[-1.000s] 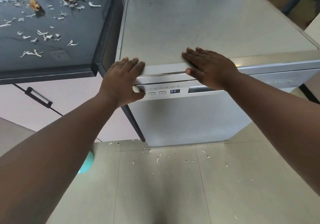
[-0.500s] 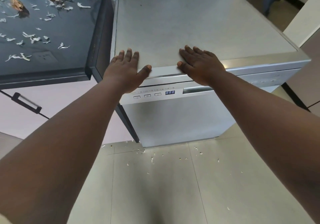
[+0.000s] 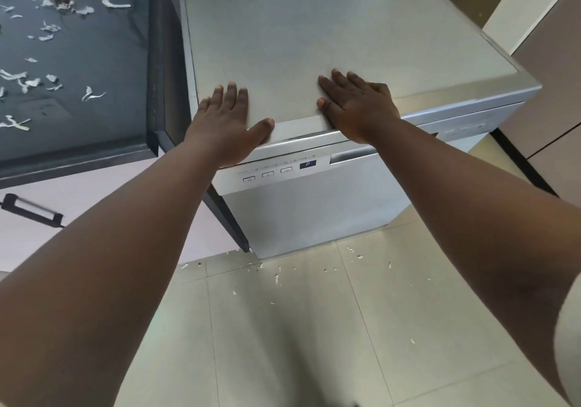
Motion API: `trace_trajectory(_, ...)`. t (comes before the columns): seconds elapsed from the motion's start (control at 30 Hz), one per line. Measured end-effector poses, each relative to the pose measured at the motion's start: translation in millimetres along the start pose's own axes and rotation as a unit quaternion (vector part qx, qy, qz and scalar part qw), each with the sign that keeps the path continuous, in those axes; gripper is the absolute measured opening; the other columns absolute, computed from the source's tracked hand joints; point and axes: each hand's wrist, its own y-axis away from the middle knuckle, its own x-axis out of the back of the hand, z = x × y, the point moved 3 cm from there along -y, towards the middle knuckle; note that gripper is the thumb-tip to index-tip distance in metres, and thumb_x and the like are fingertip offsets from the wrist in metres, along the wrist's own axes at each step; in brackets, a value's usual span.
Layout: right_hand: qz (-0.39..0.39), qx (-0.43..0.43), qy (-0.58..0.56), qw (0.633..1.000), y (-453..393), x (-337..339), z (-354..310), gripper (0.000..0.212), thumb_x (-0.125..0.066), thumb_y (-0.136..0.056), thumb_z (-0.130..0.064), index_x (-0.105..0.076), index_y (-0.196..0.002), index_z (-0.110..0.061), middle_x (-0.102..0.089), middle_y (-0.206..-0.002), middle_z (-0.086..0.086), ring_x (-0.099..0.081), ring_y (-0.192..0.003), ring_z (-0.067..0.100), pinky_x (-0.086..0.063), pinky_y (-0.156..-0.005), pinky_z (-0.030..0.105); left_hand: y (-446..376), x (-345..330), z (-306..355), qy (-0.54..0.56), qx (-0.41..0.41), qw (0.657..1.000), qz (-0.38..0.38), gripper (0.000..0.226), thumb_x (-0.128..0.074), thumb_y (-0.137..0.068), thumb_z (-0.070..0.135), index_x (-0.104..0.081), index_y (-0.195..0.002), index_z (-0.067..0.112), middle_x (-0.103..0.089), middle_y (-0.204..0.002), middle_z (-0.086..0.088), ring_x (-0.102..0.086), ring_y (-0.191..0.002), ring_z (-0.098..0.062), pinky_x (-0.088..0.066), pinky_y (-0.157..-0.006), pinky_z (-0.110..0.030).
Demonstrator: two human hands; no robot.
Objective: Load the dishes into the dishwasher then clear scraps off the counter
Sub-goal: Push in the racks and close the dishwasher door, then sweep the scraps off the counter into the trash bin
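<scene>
My left hand (image 3: 224, 123) lies flat on the top of the dishwasher (image 3: 314, 35), near its front left corner. The fingers (image 3: 231, 95) are straight and released, and the thumb reaches along the front edge. My right hand (image 3: 355, 104) lies flat on the same top, to the right of the left hand and also at the front edge, with its fingers straight and spread; it grasps nothing. The two hands are apart from each other.

The dishwasher door is closed. On its front, just below my left hand, there is a row of small buttons (image 3: 267, 174) and a small blue display (image 3: 307, 164); right of the display is the recessed handle (image 3: 350, 157).

To the left of the dishwasher stands the dark tabletop (image 3: 94, 60), touching its side or nearly so. Many pale scraps (image 3: 91, 93) lie scattered on it, and a brownish heap is at its far edge. On the floor (image 3: 283, 328) in front of the dishwasher some small white bits (image 3: 276, 278) lie.
</scene>
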Motion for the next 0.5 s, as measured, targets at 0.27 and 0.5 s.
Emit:
trace_trajectory(0.27, 0.015, -0.002, -0.002, 1.000, 2, 0, 0, 0.055, -0.018, -0.098, -0.055, -0.013, -0.151, -0.042, -0.009, -0.161, -0.012, -0.007, -0.148, 0.010, -0.012, -0.112, 0.035, -33, 7, 1, 0.020, -0.018, 1.000, 0.007, 0.087, -0.022, -0.089, 0.070, -0.001, -0.153, 0.015, 0.004, -0.161, -0.004, 0.006, -0.147, -0.023, 0.002, -0.119, -0.042)
trace_trajectory(0.5, 0.022, -0.003, 0.011, 1.000, 3, 0, -2, 0.063, -0.010, -0.091, -0.059, -0.014, -0.151, -0.041, -0.011, -0.161, -0.011, -0.009, -0.147, 0.011, -0.015, -0.110, 0.034, -58, 10, 3, 0.027, -0.018, 0.999, 0.005, 0.083, -0.022, -0.092, 0.066, -0.003, -0.153, 0.014, 0.003, -0.161, -0.005, 0.005, -0.147, -0.024, 0.003, -0.119, -0.041)
